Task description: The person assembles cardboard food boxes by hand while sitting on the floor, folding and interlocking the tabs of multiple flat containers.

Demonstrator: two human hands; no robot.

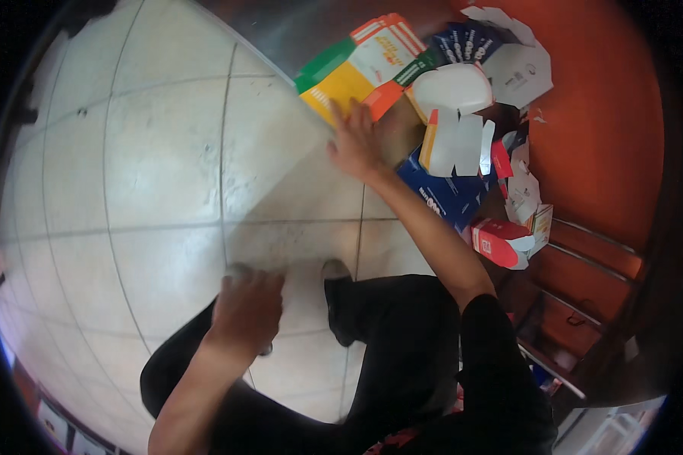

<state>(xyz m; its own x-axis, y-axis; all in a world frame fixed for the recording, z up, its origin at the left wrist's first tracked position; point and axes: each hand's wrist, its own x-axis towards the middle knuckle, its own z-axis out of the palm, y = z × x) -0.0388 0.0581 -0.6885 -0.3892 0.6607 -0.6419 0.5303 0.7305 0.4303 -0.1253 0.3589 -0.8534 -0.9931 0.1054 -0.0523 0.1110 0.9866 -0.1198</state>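
My right hand reaches forward, its fingers stretched out over the near edge of a flattened carton in yellow, green, white and orange. The fingertips rest on or just above its yellow panel; no grip on it shows. My left hand hangs near my left knee, away from the cartons, and motion blurs its fingers. To the right of the carton stands an open white box. Nearer to me is another unfolded white and yellow box, on top of a dark blue carton.
A red and white box lies at the near end of the pile. Blue cartons and a torn white one lean by the orange wall. Metal bars run along the right, and pale tiles cover the floor.
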